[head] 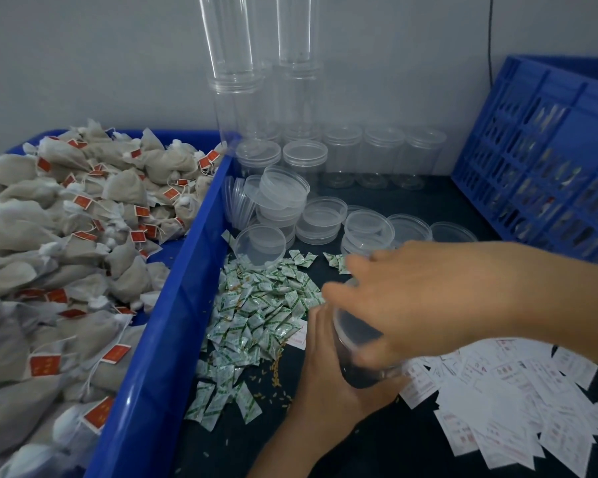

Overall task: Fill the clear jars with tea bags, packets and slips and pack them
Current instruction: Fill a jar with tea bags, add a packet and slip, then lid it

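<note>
We have barely begun: our left hand (321,374) grips a seemingly empty jar (356,339), our right hand (422,291) spread above it, tea bags (66,219) waiting leftward.

the tub (173,322) stands at the left, with tea bags (66,236) heaped in it. just right of its wall, a pile of packets (256,315) lies on the table (377,450). behind the packets are loose lids (321,219), some of them stacked. behind those, by the wall, stands a row of lidded jars (384,153), with tall jar stacks (235,81) at its left end. a crate (539,150) stands far right. slips (497,401) lie spread near right. between packets and slips, the left hand (325,367) holds a tilted jar (359,350).
</note>
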{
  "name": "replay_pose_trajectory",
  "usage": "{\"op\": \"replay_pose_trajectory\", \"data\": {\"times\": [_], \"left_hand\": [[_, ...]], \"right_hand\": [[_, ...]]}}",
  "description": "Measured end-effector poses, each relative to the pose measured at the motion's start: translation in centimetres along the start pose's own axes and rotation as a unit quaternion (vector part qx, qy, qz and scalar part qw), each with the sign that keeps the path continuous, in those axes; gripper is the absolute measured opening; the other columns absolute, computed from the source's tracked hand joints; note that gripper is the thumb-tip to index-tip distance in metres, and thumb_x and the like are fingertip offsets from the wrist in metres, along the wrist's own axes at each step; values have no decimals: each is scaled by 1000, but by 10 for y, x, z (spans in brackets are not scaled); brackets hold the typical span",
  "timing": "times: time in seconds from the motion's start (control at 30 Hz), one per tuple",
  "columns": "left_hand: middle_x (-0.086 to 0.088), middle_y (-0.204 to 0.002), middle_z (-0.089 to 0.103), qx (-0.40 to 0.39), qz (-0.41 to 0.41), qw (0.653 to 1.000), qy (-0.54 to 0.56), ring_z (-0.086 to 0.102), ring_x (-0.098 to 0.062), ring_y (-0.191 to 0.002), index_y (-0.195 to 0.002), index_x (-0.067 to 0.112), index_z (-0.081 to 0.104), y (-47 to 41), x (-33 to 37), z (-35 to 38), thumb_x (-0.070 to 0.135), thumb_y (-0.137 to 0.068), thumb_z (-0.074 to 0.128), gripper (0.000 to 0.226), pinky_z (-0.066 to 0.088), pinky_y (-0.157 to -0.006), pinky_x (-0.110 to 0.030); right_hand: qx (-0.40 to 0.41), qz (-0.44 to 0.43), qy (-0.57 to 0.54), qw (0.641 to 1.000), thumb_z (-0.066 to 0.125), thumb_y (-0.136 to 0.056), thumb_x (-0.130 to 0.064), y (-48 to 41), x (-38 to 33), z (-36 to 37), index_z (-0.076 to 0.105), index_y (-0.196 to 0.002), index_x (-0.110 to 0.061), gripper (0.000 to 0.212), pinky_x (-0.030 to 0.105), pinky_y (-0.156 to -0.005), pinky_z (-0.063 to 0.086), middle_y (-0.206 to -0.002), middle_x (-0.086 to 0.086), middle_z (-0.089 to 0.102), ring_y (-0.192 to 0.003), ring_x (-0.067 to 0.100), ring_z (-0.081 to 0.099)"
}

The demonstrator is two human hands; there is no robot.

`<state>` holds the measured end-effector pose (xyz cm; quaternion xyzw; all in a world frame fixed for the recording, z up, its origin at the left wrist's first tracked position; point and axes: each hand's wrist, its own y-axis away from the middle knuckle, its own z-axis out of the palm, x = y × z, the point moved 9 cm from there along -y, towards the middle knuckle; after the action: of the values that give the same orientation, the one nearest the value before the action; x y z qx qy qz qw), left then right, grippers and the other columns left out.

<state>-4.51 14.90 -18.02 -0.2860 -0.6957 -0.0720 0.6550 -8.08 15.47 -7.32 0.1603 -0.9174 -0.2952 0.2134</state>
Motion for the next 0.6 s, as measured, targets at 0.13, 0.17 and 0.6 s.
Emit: {"op": "replay_pose_trajectory", "data": {"times": [0.13, 0.17, 0.6], "left_hand": [[4, -131, 49, 10, -37, 999, 2, 52, -5, -121, -122, 55, 30, 1, -6, -2, 40, -57, 84, 85, 50, -96, -28], [3, -133, 48, 1, -38, 999, 5, 51, -8, -123, -126, 54, 29, 0, -6, -1, 37, -58, 85, 90, 50, -97, -34], [13, -133, 41, 6, -17, 1000, -5, 47, -12, -127, -140, 39, 32, -2, -5, 0, 38, -64, 87, 94, 50, -95, -39]], "right_hand": [[-44, -52, -27, 997, 75, -83, -42, 3, -4, 9, 22, -145, -33, 82, 47, -84, 53, -140, -3, 11, -109, 15, 27], [-43, -44, -43, 997, 72, -82, -56, 3, -4, 10, 20, -147, -34, 87, 45, -85, 53, -143, -5, 9, -111, 15, 31], [2, 16, -69, 998, 51, -71, -87, 2, 13, 5, 4, -148, -45, 99, 38, -81, 51, -138, 4, 28, -109, 25, 51]]}}
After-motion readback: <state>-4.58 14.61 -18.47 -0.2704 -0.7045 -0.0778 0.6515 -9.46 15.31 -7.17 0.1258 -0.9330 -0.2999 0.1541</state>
